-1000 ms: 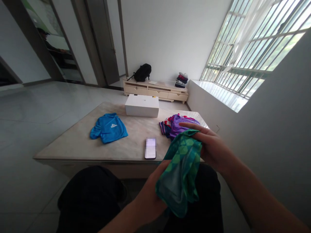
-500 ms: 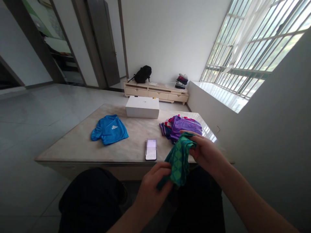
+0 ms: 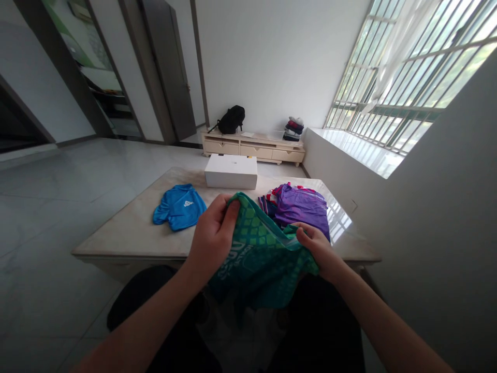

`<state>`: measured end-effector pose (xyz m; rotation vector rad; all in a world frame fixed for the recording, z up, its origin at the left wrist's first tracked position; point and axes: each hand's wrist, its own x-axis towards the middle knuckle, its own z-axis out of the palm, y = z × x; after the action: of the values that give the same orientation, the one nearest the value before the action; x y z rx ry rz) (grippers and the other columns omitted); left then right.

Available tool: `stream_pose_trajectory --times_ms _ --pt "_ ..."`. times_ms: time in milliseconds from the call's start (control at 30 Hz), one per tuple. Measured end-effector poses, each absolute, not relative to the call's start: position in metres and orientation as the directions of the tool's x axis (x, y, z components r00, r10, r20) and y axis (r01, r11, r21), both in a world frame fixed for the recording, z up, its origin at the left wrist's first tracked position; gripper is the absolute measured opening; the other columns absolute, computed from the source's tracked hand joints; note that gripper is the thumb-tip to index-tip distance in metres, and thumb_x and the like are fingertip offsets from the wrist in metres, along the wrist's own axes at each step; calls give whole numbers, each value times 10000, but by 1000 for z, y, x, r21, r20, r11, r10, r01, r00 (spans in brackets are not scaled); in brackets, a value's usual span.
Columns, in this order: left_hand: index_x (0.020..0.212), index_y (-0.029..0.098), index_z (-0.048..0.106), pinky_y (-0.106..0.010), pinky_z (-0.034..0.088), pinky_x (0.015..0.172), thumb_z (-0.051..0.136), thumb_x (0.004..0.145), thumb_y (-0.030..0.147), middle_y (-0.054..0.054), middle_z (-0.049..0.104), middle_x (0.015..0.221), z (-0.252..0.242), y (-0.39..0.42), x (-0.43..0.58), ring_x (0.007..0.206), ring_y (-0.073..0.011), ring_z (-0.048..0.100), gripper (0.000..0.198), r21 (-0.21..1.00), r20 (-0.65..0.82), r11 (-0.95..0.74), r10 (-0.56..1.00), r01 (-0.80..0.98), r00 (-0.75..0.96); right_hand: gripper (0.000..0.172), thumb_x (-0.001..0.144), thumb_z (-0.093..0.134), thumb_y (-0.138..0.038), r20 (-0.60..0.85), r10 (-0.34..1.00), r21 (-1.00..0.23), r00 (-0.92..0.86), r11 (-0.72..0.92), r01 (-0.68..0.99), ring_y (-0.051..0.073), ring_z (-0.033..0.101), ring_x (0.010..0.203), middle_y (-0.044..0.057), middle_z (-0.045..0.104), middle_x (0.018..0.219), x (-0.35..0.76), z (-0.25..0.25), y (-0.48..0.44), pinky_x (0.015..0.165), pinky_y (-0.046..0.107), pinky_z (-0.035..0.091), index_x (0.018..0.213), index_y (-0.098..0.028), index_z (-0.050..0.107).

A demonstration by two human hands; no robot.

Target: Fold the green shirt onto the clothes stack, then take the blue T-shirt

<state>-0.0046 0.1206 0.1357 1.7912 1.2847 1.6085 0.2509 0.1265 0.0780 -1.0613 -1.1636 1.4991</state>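
Green shirt (image 3: 260, 248) is stretched btwn both hands above the lap, near edge of table (image 3: 128, 233). Left hand (image 3: 213, 235) pinches its top edge, held higher; right hand (image 3: 316, 248) grips the other edge, lower. Blue shirt (image 3: 179, 205) lies flat to the left, purple clothes pile (image 3: 301, 205) just behind right hand, white box (image 3: 231, 171) further back

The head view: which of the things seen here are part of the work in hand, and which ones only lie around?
In the work:
- green garment, spread between both hands
- left hand, gripping its upper edge
- right hand, gripping its right edge

Only lying around:
- blue shirt on the table
- purple clothes pile
- white box
- black backpack on the low cabinet
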Motion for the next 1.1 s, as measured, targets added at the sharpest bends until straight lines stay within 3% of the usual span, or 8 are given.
stream_pose_trajectory --times_ms 133,267,333,500,767,867,967,1100 --pt "959 181 658 -217 420 610 536 1033 335 30 581 724 156 136 -24 658 -128 523 210 703 639 -510 759 496 -124 744 604 962 -402 16 923 -960 -385 122 252 256 692 1011 50 739 1183 266 87 121 825 308 549 1282 -246 697" --pt "996 147 670 -215 420 646 551 1038 300 27 608 761 168 153 -47 690 -114 539 198 621 717 -529 681 579 -148 261 836 764 -353 108 892 -669 -439 392 632 225 665 856 29 744 965 286 95 124 766 301 490 1056 -213 777" --pt "1028 116 678 -201 408 646 554 1042 285 27 616 780 170 166 -59 699 -98 544 211 607 737 -532 655 590 -168 167 884 683 -346 151 894 -541 -422 432 722 189 619 737 12 710 825 301 97 131 685 278 447 925 -207 767" --pt "974 148 699 -186 422 559 647 999 292 27 642 742 172 204 -86 629 -90 564 155 712 690 -585 687 388 -228 274 893 623 -447 124 932 -432 -340 359 827 186 592 659 15 682 713 344 105 158 631 285 428 850 -198 730" --pt "958 133 635 -215 526 641 777 916 372 14 669 785 187 239 -113 701 -104 611 281 888 461 -458 881 47 -107 269 915 600 -322 502 864 -280 -37 203 938 205 615 681 71 740 788 359 182 175 683 333 445 1049 -182 786" --pt "1036 126 593 -260 560 735 797 878 446 26 671 828 196 251 -120 725 -97 620 410 817 577 -574 811 55 -98 265 958 581 -329 607 793 -149 -52 178 973 251 636 758 80 722 824 358 214 180 763 383 478 1095 -217 778" --pt "1252 44 508 -406 543 924 778 895 453 29 667 878 210 257 -119 804 -101 663 606 727 685 -670 722 151 -98 314 1011 520 -398 686 725 -20 -69 112 993 309 662 850 92 691 849 356 235 184 826 448 498 1099 -211 756" --pt "1462 -35 333 -552 430 1014 615 1023 381 -47 681 1092 231 241 -109 1131 -231 683 666 767 610 -606 790 212 51 387 1060 431 -418 692 719 121 -69 -20 992 316 652 891 142 691 920 352 249 182 804 436 474 1115 -163 718"
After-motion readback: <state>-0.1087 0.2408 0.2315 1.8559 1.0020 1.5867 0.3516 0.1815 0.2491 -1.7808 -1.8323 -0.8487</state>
